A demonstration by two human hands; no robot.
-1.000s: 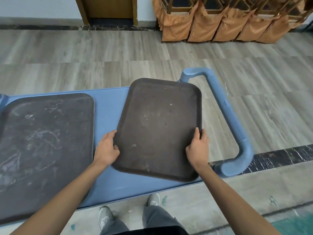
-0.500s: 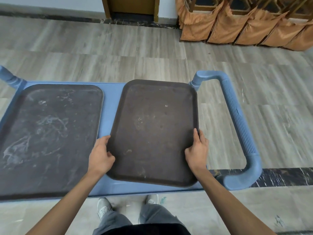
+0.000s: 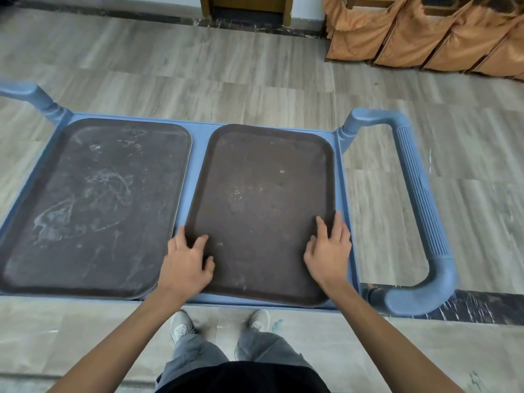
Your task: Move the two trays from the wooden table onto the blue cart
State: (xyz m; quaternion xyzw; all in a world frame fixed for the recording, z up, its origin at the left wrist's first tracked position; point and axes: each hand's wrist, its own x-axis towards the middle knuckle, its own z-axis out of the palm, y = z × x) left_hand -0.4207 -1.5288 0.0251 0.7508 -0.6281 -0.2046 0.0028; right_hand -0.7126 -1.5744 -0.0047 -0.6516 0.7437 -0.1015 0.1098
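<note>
Two dark brown trays lie side by side on the blue cart [image 3: 196,134]. The left tray [image 3: 96,199] is scratched white and lies flat with nothing touching it. The right tray [image 3: 263,199] lies flat too, with its near corner at the cart's front edge. My left hand [image 3: 185,262] rests flat on this tray's left rim, fingers spread. My right hand [image 3: 330,251] rests on its right rim by the cart's side wall, fingers apart and pointing away from me. Neither hand grips the tray.
The cart's ribbed blue handle [image 3: 416,194] loops out to the right, and a second handle [image 3: 34,97] rises at the far left. Orange cloth-covered chairs [image 3: 425,38] stand at the back right by a wooden door [image 3: 246,7]. My shoes [image 3: 181,327] stand at the cart's front edge.
The right tray has swung straight and come down flat on the cart beside the left tray. Both hands have shifted from gripping its edges to lying open on its rims.
</note>
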